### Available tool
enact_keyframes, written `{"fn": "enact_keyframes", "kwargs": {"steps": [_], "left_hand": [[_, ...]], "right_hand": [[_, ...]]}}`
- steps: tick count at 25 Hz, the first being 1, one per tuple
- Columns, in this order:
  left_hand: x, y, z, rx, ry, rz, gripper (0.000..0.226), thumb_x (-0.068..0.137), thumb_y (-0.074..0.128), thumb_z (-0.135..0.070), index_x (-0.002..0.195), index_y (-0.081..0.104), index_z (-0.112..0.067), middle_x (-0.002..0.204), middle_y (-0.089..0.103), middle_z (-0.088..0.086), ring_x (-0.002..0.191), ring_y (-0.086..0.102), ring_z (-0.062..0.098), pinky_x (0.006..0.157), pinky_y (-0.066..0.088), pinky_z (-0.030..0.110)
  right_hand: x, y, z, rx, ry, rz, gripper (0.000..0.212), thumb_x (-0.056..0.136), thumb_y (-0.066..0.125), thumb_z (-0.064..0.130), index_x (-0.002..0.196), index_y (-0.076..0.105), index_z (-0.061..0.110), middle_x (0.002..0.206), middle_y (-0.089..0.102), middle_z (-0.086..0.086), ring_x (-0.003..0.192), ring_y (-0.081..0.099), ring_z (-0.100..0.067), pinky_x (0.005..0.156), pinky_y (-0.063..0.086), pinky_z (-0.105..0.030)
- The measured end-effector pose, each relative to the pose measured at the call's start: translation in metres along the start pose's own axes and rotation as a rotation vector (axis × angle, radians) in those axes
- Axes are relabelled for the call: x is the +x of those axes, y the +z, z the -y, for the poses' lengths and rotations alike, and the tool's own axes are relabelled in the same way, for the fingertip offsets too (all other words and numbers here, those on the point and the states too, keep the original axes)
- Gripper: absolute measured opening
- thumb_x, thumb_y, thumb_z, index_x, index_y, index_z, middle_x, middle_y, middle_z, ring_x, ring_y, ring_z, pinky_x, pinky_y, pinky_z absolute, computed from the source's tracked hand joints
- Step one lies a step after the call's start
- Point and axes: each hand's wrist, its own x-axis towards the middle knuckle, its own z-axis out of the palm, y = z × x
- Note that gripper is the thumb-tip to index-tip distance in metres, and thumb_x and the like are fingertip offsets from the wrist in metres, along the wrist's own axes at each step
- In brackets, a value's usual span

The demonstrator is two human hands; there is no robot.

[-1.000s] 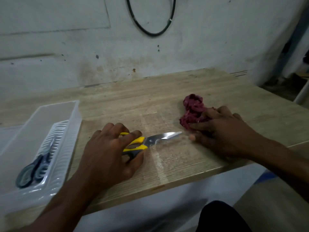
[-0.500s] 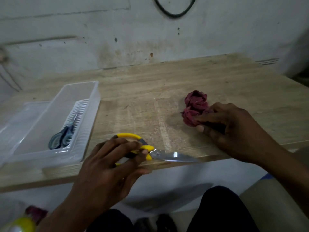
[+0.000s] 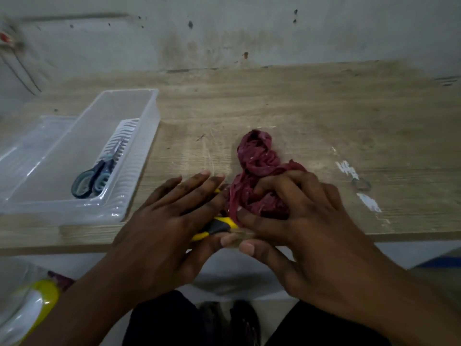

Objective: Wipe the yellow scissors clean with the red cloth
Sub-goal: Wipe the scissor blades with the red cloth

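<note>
Risk: blades hidden under red cloth (image 3: 259, 181), my fingertips could run onto edge if cloth slips thin. Scissors could twist if handle grip loosens near tabletop (image 3: 299, 108) front edge.

My left hand (image 3: 172, 221) clamped on handle of yellow scissors (image 3: 219, 227), fingers extended over top. My right hand (image 3: 294, 216) bunched around cloth, pressing it on blades. Hands touching, both at tabletop edge.
</note>
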Motion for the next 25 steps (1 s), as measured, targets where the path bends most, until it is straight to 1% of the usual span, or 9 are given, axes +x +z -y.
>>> {"fn": "enact_keyframes", "kwargs": {"steps": [4,7,10,13,16,19,21,23,25], "left_hand": [[0.000,0.000,-0.002,-0.025,-0.041,0.027,0.060,0.101,0.043,-0.061,0.151,0.051,-0.027,0.159,0.045,-0.003,0.150,0.037,0.019,0.113,0.040,0.052],[0.001,0.000,0.000,-0.025,-0.044,0.025,0.061,0.100,0.045,-0.060,0.148,0.054,-0.024,0.156,0.049,-0.002,0.148,0.041,0.020,0.111,0.041,0.052],[0.000,0.003,0.000,-0.049,-0.063,-0.033,0.060,0.099,0.047,-0.062,0.146,0.056,-0.027,0.153,0.052,-0.006,0.145,0.045,0.019,0.109,0.043,0.052],[-0.001,0.007,0.000,-0.058,-0.060,-0.070,0.058,0.099,0.046,-0.063,0.146,0.056,-0.030,0.153,0.052,-0.009,0.145,0.045,0.017,0.110,0.042,0.050],[0.000,0.007,-0.001,-0.049,-0.047,-0.094,0.059,0.101,0.042,-0.064,0.145,0.058,-0.028,0.151,0.054,-0.008,0.143,0.048,0.018,0.110,0.042,0.048],[0.001,0.009,-0.002,-0.018,-0.048,-0.075,0.060,0.101,0.042,-0.062,0.146,0.057,-0.026,0.151,0.055,-0.005,0.142,0.049,0.022,0.109,0.043,0.049],[-0.001,0.008,-0.002,-0.008,-0.060,-0.068,0.061,0.101,0.041,-0.063,0.147,0.056,-0.025,0.151,0.055,-0.004,0.142,0.049,0.023,0.108,0.043,0.050],[0.000,0.007,-0.003,0.010,-0.063,-0.071,0.062,0.101,0.041,-0.064,0.147,0.056,-0.026,0.150,0.056,-0.003,0.141,0.049,0.024,0.107,0.043,0.050],[0.000,0.006,-0.005,0.008,-0.074,-0.095,0.061,0.101,0.043,-0.063,0.145,0.058,-0.025,0.148,0.058,-0.003,0.140,0.051,0.024,0.106,0.044,0.049]], "right_hand": [[-0.008,-0.009,0.000,-0.006,0.002,0.005,0.048,0.094,0.039,0.079,0.133,0.059,0.060,0.137,0.049,-0.002,0.134,0.043,-0.030,0.096,0.040,-0.048],[0.003,-0.006,0.002,-0.047,0.002,0.011,0.057,0.087,0.042,0.087,0.130,0.063,0.057,0.147,0.044,-0.005,0.141,0.037,-0.034,0.105,0.035,-0.052],[-0.011,-0.008,-0.015,-0.081,0.043,0.011,0.052,0.088,0.048,0.081,0.131,0.064,0.055,0.146,0.047,-0.006,0.137,0.042,-0.036,0.099,0.040,-0.051],[-0.037,-0.014,-0.039,-0.154,0.105,-0.031,0.053,0.088,0.052,0.074,0.124,0.074,0.043,0.141,0.054,-0.009,0.128,0.049,-0.041,0.088,0.044,-0.051],[-0.039,-0.015,-0.049,-0.095,0.155,-0.165,0.036,0.091,0.058,0.055,0.106,0.082,0.032,0.120,0.064,-0.004,0.112,0.054,-0.035,0.081,0.048,-0.051],[-0.021,-0.014,-0.034,0.075,0.212,-0.309,0.028,0.095,0.057,0.041,0.095,0.081,0.027,0.098,0.062,0.007,0.097,0.049,-0.022,0.079,0.046,-0.045],[-0.009,-0.001,-0.008,0.038,0.152,-0.304,0.027,0.095,0.056,0.040,0.107,0.079,0.032,0.108,0.067,0.010,0.103,0.053,-0.026,0.086,0.044,-0.045],[-0.012,0.020,0.013,-0.124,0.069,-0.233,0.039,0.092,0.056,0.039,0.127,0.072,0.031,0.132,0.067,0.012,0.120,0.057,-0.034,0.093,0.042,-0.052],[-0.018,0.019,0.006,-0.197,0.046,-0.188,0.043,0.093,0.055,0.039,0.133,0.069,0.030,0.141,0.064,0.012,0.126,0.057,-0.039,0.092,0.043,-0.055]]}}
